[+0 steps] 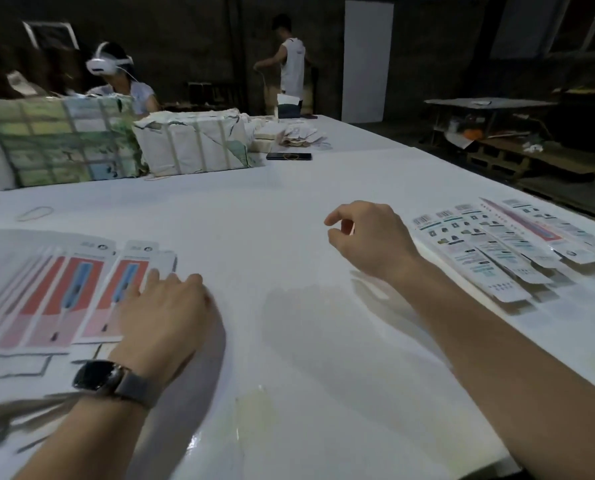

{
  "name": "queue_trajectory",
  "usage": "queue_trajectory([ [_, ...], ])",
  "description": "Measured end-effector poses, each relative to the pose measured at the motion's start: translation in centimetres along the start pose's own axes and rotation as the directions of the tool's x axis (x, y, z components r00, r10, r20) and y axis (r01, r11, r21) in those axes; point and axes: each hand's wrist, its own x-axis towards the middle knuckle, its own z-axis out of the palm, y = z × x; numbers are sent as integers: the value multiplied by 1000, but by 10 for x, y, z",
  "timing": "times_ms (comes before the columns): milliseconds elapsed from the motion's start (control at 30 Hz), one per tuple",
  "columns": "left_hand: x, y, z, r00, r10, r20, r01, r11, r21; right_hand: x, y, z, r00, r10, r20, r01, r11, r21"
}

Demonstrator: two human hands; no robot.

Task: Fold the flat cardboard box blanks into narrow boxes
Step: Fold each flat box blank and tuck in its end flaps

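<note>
- The flat blanks (81,292) lie fanned at the lower left of the frame, printed red side up. The spread probably lets one sheet be slid off without lifting the rest.
- The left hand (166,306) rests on the rightmost blank with fingers fairly straight, pressing rather than grasping it. I judge it is about to draw that sheet toward the middle.
- The right hand (368,237) hovers right of centre above the worktop (289,209), fingers loosely curled, thumb and forefinger apart, holding nothing.
- The narrow folded boxes (503,247) lie in overlapping rows at the right, near the worktop's far edge, likely a finished pile kept out of the folding area.
- Between the two piles the white surface is bare, giving room to fold; the near edge runs along the bottom right.
- Strapped bundles (192,143), a rubber band (34,213) and a dark phone (289,156) sit at upper left, well apart from both hands.
</note>
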Motion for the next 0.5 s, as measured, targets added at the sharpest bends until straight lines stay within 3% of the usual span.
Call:
queue_trajectory([
  [100, -1, 3, 1, 998, 13, 68, -14, 1000, 13, -2, -34, 6, 990, -102, 94, 97, 994, 54],
  [333, 0, -3, 5, 991, 120, -54, -125, 987, -101, 1, -91, 32, 960, -211, 183, 186, 972, 146],
  [500, -1, -3, 2, 985, 121, -124, -139, 979, -146, -12, -83, 61, 957, -193, 216, 163, 975, 151],
])
